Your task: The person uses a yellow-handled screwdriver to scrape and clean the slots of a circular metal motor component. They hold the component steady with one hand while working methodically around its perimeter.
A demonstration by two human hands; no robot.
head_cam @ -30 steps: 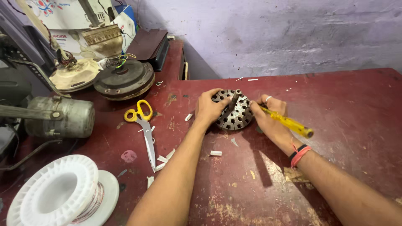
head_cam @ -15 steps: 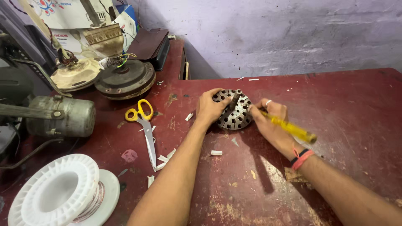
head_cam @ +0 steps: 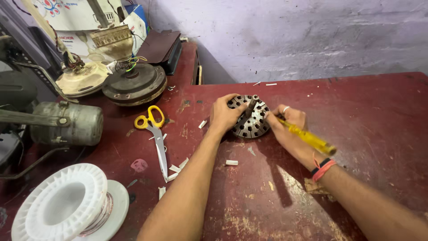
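A round metal stator core (head_cam: 250, 121) with slots around its rim and a short shaft in the middle lies on the worn red table (head_cam: 365, 116). My left hand (head_cam: 224, 114) grips its left edge. Just right of the core, my right hand (head_cam: 289, 127) holds a yellow-handled screwdriver (head_cam: 307, 138), whose tip points into the core's right side; the handle sticks out over my wrist, which wears red and black bands.
Yellow-handled scissors (head_cam: 154, 134) lie left of the core among small white paper strips (head_cam: 231, 162). A white wire spool (head_cam: 67, 205) stands at the front left. A grey motor (head_cam: 67, 124), fan motor housings (head_cam: 133, 85) and a dark box (head_cam: 162, 47) crowd the back left.
The screwdriver handle has tilted lower and further right over my wrist. My left hand stays on the core, which has not visibly moved.
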